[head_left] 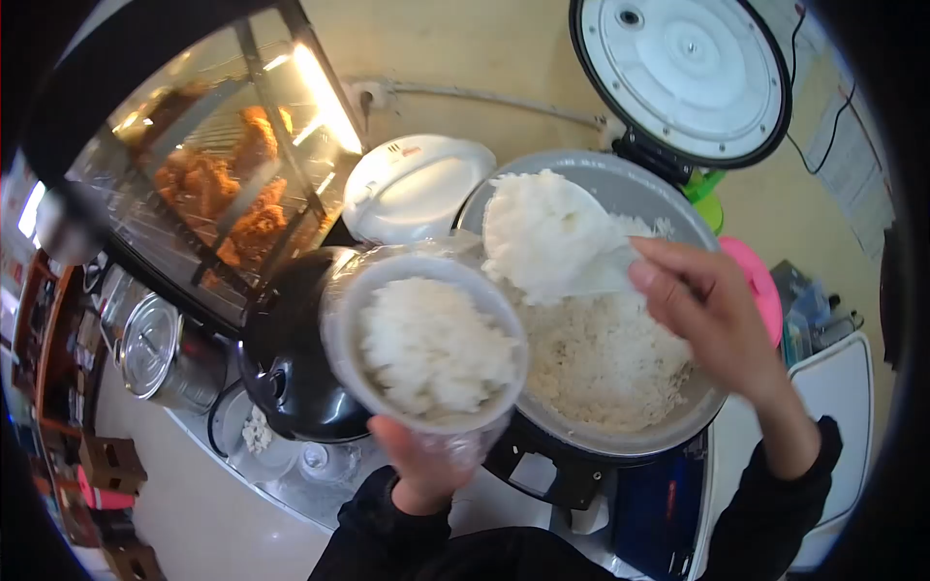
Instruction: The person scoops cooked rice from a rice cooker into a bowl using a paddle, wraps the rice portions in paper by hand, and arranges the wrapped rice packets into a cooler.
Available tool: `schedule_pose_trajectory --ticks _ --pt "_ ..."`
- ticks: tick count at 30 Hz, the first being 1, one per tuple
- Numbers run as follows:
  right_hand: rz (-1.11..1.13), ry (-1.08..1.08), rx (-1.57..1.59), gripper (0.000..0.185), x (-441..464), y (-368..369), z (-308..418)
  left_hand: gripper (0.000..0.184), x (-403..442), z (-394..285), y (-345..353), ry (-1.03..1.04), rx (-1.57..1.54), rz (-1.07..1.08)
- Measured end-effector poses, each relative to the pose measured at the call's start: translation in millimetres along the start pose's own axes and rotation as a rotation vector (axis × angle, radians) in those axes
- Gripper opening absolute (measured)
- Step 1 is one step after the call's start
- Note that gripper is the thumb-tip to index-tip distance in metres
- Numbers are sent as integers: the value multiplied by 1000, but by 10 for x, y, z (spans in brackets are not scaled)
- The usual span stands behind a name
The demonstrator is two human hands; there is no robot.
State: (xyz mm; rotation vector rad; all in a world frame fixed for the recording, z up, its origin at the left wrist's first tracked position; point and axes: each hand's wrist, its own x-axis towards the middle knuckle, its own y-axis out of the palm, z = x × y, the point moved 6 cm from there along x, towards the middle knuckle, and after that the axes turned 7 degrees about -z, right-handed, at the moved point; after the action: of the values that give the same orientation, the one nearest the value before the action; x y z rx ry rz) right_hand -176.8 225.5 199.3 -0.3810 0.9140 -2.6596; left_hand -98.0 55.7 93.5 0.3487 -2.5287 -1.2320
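My left hand holds a white bowl from below, with clear plastic film or a bag around its outside. White cooked rice is heaped inside it. In my right hand, the fingers are closed on a pale rice paddle whose blade is covered with white rice. The paddle is over the open rice cooker, right of the bowl. More rice lies in the cooker's pot, beneath the paddle and my right hand. The cooker's lid stands raised behind it.
A lit glass warmer with fried food stands at the left. Nearby are a white oval lid, a black rounded cooker, a metal pot and a clear container with bits of rice. Something pink sits right of the rice cooker.
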Motion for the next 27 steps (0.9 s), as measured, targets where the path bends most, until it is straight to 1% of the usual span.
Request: schedule_pose_trajectory --ticks 1,2,3,4,6,7,12,15,16,18,19,21,24,27 --pt "-75 -199 -190 36 -80 45 194 101 -21 12 95 -19 52 -14" --pt "-140 -422 -485 41 -210 128 391 102 -40 25 189 -38 104 -27" --pt "-211 -636 -782 46 -376 236 539 96 -72 37 243 -14 120 29" --pt "-209 -645 -790 52 -479 310 561 91 -101 45 299 9 136 83" --pt "-199 -658 -805 62 -656 425 576 92 -159 53 324 25 147 11" --pt "-182 -658 -835 63 -731 446 588 92 -192 45 313 31 154 -27" --pt "-137 -685 -1069 66 -1041 484 691 89 -297 27 317 -33 133 -27" --pt "-139 -671 -1089 65 -1139 390 785 86 -331 -23 410 -107 54 3" --pt "-188 -659 -1094 64 -1152 295 842 85 -337 -48 452 -134 19 18" --pt "-288 -641 -1108 64 -1135 59 958 83 -306 -92 545 -259 -128 81" --pt "-343 -689 -1143 63 -1147 17 1000 83 -322 -105 591 -319 -202 117" --pt "-458 -782 -1202 62 -1189 -5 1037 81 -394 -120 594 -334 -178 100" --pt "-344 -842 -1443 60 -1410 340 1026 79 -548 -153 546 -346 -120 97" --pt "-268 -788 -1450 58 -1616 459 1021 78 -678 -193 493 -353 -81 93"
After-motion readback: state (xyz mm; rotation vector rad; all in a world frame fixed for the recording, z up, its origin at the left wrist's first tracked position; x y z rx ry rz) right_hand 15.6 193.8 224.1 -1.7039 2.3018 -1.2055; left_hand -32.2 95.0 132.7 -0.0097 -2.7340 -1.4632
